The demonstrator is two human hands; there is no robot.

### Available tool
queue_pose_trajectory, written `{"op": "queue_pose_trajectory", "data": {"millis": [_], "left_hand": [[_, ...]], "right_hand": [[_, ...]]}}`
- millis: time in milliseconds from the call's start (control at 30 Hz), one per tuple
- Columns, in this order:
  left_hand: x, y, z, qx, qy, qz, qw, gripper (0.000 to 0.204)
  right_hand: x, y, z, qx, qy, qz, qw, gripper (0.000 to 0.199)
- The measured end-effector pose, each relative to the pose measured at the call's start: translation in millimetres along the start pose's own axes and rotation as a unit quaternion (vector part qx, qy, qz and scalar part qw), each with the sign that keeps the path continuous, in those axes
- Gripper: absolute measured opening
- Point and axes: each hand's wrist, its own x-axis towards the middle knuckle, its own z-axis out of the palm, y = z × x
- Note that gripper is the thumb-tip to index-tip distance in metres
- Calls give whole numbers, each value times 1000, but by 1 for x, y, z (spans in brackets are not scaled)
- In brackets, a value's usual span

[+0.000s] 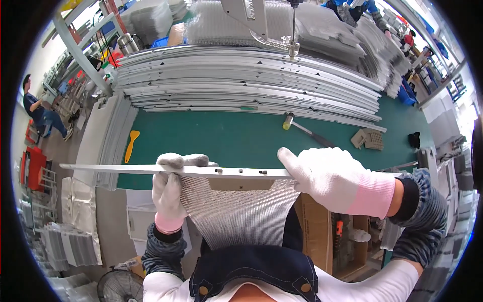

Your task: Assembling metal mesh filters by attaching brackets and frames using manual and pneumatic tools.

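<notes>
A silver mesh panel (236, 214) is held up in front of my body, its thin pale edge rail (241, 172) turned upward. Slots and a round hole show along that rail, and a beige piece (240, 184) sits just under it. My left hand (170, 183), in a white glove with a pink cuff, is closed round the rail left of the mesh. On the other side my gloved right hand (327, 178) grips the panel's right end, one finger stretched along the top. That hand hides the right end.
A green-topped bench (201, 136) carries a yellow scraper (132, 146), a mallet (304, 129) and beige blocks (370, 139). Stacked metal rails (241, 83) line its back, with wrapped panels (327, 35) behind. A cardboard box (317, 226) stands below right, a fan (121, 287) lower left.
</notes>
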Motion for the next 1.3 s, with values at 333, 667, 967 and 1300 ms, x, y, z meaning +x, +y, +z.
{"op": "queue_pose_trajectory", "data": {"millis": [333, 667, 967, 1300], "left_hand": [[17, 7, 9, -31, -26, -74, 996, 22], [35, 16, 7, 199, 47, -142, 968, 19], [94, 90, -6, 719, -315, 223, 578, 32], [49, 3, -20, 235, -71, -266, 932, 15]], "right_hand": [[53, -17, -16, 67, -87, 78, 991, 54], [73, 8, 3, 271, -44, 121, 954, 46], [74, 14, 13, 250, -30, 170, 953, 49], [58, 39, 33, 296, 59, 182, 936, 45]]}}
